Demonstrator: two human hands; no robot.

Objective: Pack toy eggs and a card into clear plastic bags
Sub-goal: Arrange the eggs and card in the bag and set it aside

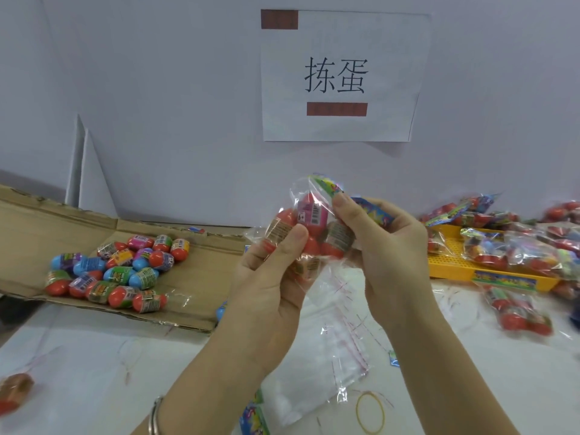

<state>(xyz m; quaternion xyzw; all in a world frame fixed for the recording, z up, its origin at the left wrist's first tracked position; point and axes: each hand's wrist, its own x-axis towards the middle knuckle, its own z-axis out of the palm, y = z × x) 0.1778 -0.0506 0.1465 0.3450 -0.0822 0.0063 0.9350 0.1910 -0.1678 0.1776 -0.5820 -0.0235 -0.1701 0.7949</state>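
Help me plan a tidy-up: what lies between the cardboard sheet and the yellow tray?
Head view: the left hand and right hand hold a bag of eggs there, above loose empty bags.

Left hand (pixel 270 277) and right hand (pixel 387 255) raised close together, forearms angling up from below. Left fingers curl around bag (pixel 309 211), thumb in front; right pinches its top.

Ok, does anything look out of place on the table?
One stray egg lies alone at the near left, apart from the egg pile on the flattened cardboard. A yellow rubber band lies loose by the empty bags.
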